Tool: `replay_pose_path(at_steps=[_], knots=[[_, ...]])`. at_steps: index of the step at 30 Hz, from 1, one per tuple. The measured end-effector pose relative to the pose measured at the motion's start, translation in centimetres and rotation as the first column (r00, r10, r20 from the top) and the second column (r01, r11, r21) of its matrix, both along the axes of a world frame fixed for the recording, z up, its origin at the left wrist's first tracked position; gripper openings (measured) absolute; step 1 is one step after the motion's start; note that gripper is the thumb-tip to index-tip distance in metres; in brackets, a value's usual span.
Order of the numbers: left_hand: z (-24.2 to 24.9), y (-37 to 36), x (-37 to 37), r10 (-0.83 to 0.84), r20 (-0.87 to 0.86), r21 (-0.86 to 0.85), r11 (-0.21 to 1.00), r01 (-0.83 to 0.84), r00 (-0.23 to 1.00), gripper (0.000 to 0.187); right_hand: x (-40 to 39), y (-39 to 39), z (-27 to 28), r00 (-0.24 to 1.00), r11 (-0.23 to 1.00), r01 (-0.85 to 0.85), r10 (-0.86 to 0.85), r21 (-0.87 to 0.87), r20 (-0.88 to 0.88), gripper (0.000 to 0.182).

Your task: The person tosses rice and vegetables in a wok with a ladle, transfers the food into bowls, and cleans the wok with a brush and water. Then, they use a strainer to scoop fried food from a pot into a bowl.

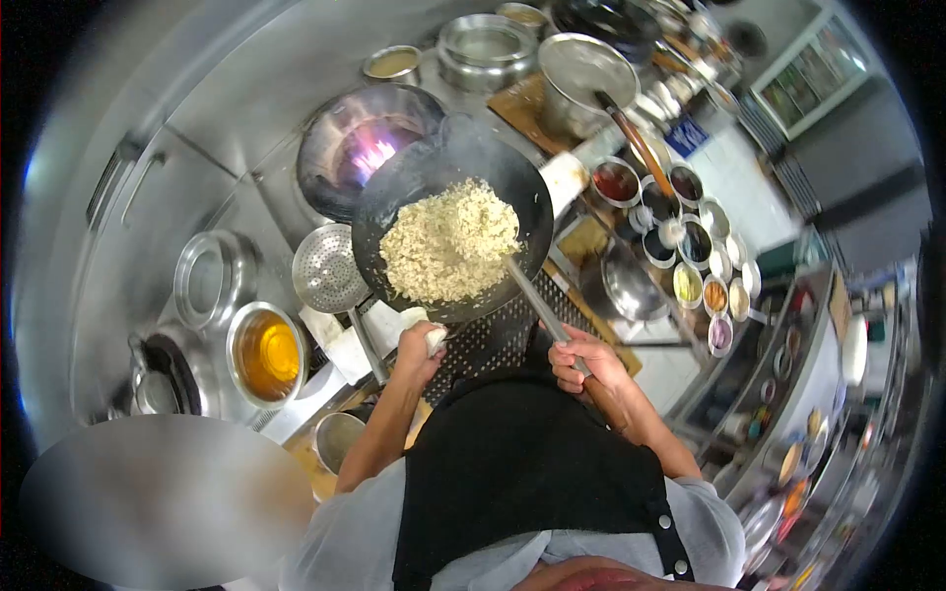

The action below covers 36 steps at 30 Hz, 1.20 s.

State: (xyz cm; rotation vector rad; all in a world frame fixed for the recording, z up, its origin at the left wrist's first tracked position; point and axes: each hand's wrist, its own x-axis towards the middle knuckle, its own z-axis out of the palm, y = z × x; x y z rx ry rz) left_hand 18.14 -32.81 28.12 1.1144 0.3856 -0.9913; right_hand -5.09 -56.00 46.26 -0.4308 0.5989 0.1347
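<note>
A dark wok (532, 202) full of fried rice (424, 261) is in front of me, over the stove. My left hand (419, 357) is closed on a white folded cloth (435, 339) at the wok's near edge; whether a wok handle lies under the cloth is hidden. In my right hand (589, 362) is the long handle of a metal ladle (532, 294). The ladle's bowl end reaches into the right side of the rice, with a mound of rice over it.
Beyond the wok, a burner (370, 160) shows a purple-pink flame. On the left are a perforated skimmer (328, 266) and a pot of yellow oil (236, 355). Several seasoning bowls (616, 183) stand at the right, near a large metal pot (588, 74). A blurred patch covers the lower left.
</note>
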Motion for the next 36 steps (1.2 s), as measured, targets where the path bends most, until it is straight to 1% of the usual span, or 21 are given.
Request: replay_pose_path(at_steps=[1, 5, 6, 8, 10, 11, 13, 15, 16, 18, 20, 22, 23, 24, 25, 27, 29, 30, 31, 34, 36], knots=[[0.6, 1.6, -0.3, -0.045, 0.042, 0.02, 0.999, 0.044, 0.998, 0.01, -1.4, 1.9, -0.5, 0.998, 0.997, 0.063, -0.064, 0.05, 0.019, 0.048], [4.3, 4.7, -3.4, -0.209, 0.121, 0.083, 0.976, 0.2, 0.97, 0.009, -8.2, 8.5, -0.2, 0.967, 0.964, 0.256, -0.256, 0.073, 0.001, 0.047], [4.6, 5.0, -4.6, -0.245, 0.165, 0.09, 0.968, 0.233, 0.956, 0.01, -10.3, 10.2, 0.1, 0.95, 0.947, 0.313, -0.313, 0.071, -0.011, 0.047], [3.8, 5.5, -6.1, -0.344, 0.157, 0.061, 0.939, 0.339, 0.926, 0.012, -14.6, 13.7, 0.9, 0.916, 0.915, 0.401, -0.4, 0.043, -0.037, 0.046], [2.8, 5.3, -8.1, -0.478, 0.208, 0.032, 0.875, 0.483, 0.853, 0.014, -19.4, 17.1, 0.9, 0.868, 0.868, 0.496, -0.495, -0.003, -0.036, 0.048], [5.5, 4.5, -10.0, -0.514, 0.211, -0.011, 0.849, 0.528, 0.831, 0.015, -21.7, 18.8, 1.2, 0.841, 0.842, 0.538, -0.539, -0.04, -0.041, 0.05], [4.8, 3.6, -13.5, -0.602, 0.205, -0.017, 0.786, 0.618, 0.772, 0.014, -26.0, 21.9, 2.1, 0.78, 0.782, 0.614, -0.622, -0.104, -0.068, 0.053], [4.6, 2.3, -17.9, -0.69, 0.156, -0.025, 0.712, 0.701, 0.707, 0.012, -30.4, 25.3, 3.5, 0.691, 0.701, 0.693, -0.712, -0.167, -0.12, 0.058], [3.8, 1.4, -17.2, -0.737, 0.112, 0.008, 0.671, 0.741, 0.666, 0.014, -30.1, 25.6, 1.6, 0.649, 0.662, 0.737, -0.75, -0.139, -0.129, 0.051], [4.6, -0.1, -26.0, -0.829, 0.084, -0.053, 0.551, 0.833, 0.553, 0.017, -37.7, 29.3, 2.5, 0.541, 0.555, 0.819, -0.831, -0.143, -0.126, 0.05], [5.2, -1.6, -35.9, -0.895, 0.067, -0.043, 0.439, 0.898, 0.441, 0.019, -45.8, 32.6, 3.2, 0.414, 0.427, 0.89, -0.904, -0.162, -0.107, 0.05], [6.4, -1.5, -44.6, -0.945, 0.043, -0.073, 0.32, 0.944, 0.324, 0.018, -52.9, 36.0, 4.2, 0.329, 0.34, 0.926, -0.94, -0.16, -0.092, 0.05], [5.8, -1.5, -36.1, -0.932, 0.033, -0.02, 0.36, 0.933, 0.36, 0.016, -45.4, 35.0, 2.1, 0.337, 0.345, 0.933, -0.937, -0.101, -0.087, 0.051], [6.9, -1.4, -45.8, -0.948, 0.032, -0.012, 0.316, 0.949, 0.317, 0.016, -54.0, 36.9, 3.0, 0.263, 0.271, 0.958, -0.961, -0.092, -0.086, 0.051], [7.7, -1.4, -49.6, -0.962, 0.025, -0.028, 0.27, 0.963, 0.27, 0.014, -56.9, 38.0, 4.1, 0.227, 0.234, 0.968, -0.97, -0.093, -0.084, 0.056], [7.4, -1.7, -54.7, -0.983, 0.018, -0.072, 0.181, 0.981, 0.182, 0.01, -60.2, 40.1, 4.9, 0.147, 0.157, 0.98, -0.985, -0.126, -0.088, 0.056], [7.5, -1.4, -57.6, -0.991, 0.009, -0.083, 0.131, 0.988, 0.133, 0.009, -61.1, 42.1, 5.5, 0.038, 0.053, 0.981, -0.996, -0.187, -0.084, 0.058], [7.2, -1.1, -56.6, -0.986, 0.006, -0.038, 0.164, 0.986, 0.164, 0.009, -61.5, 41.4, 4.6, 0.055, 0.068, 0.988, -0.994, -0.139, -0.098, 0.06], [6.3, -1.1, -59.7, -0.994, -0.005, -0.056, 0.106, 0.993, 0.106, 0.009, -64.5, 42.5, 4.6, 0.013, 0.028, 0.989, -0.995, -0.148, -0.103, 0.06], [5.8, -0.3, -68.1, -0.996, 0.005, -0.079, 0.087, 0.993, 0.088, 0.011, -71.9, 45.0, 5.2, -0.109, -0.088, 0.976, -0.99, -0.2, -0.095, 0.059], [6.3, 0.4, -71.6, -0.998, 0.006, -0.026, 0.063, 0.998, 0.063, 0.012, -75.2, 46.8, 4.8, -0.166, -0.137, 0.96, -0.981, -0.243, -0.102, 0.058]])
